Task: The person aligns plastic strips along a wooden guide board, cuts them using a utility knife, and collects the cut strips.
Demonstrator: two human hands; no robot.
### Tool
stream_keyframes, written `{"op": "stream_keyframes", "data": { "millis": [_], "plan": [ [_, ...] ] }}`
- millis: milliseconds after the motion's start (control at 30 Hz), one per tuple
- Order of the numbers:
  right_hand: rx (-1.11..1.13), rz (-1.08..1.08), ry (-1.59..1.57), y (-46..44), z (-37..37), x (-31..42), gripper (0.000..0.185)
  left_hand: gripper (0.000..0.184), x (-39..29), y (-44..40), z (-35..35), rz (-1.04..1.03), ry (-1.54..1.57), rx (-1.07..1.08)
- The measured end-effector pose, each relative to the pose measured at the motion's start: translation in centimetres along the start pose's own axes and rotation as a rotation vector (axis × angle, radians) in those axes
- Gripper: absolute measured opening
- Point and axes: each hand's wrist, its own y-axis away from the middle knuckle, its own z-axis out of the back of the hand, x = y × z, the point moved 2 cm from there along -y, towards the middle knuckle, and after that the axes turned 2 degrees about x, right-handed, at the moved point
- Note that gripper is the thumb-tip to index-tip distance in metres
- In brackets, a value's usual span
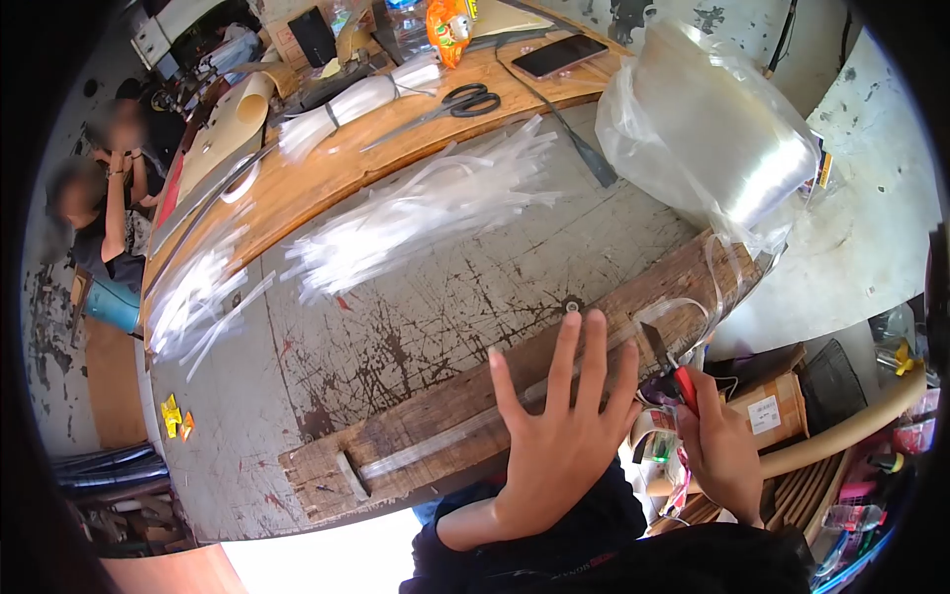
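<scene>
My left hand (569,426) lies with spread fingers on a long wooden board (396,429), over a clear plastic strip (435,443) that runs along it. My right hand (727,445) is closed around the red handle of a knife (685,386), its blade pointing up and left beside the strip near the board's right part. A small metal piece (351,475) stands on the board's left end, by the strip's end. At the right end, the strip loops toward a large roll of clear plastic (732,129) in a bag.
Cut clear strips (396,228) lie piled on the scratched table (396,346), with another pile (203,287) at left. Scissors (435,114), a tied strip bundle (356,104) and a phone (560,57) rest on the wooden ledge. Two people sit at far left. A cardboard box (772,411) stands at lower right.
</scene>
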Motion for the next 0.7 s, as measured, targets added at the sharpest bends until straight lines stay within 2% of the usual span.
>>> {"op": "stream_keyframes", "data": {
  "millis": [67, 133, 200, 300, 700],
  "plan": [
    [-0.001, 0.011, 0.027, -0.2, 0.3, 0.3, 0.035, 0.048, 0.2, -0.6, -1.1, 0.058, 0.083, 0.108],
    [0.003, 0.016, 0.052, -0.3, 0.3, 0.2, 0.035, 0.05, 0.4, -0.7, -1.8, 0.035, 0.058, 0.117],
    [-0.015, 0.078, 0.039, -0.4, 0.2, 0.1, 0.035, 0.043, 0.3, -0.5, -2.2, 0.018, -0.062, 0.045],
    [0.023, 0.034, 0.061, -0.4, 0.6, 0.6, 0.035, 0.037, 0.2, -0.1, -2.8, 0.007, -0.182, -0.039],
    [0.018, 0.059, 0.122, -0.5, 0.6, 1.2, 0.036, 0.024, 0.1, -0.5, -3.0, 0.055, -0.224, -0.103]
  ]
}}
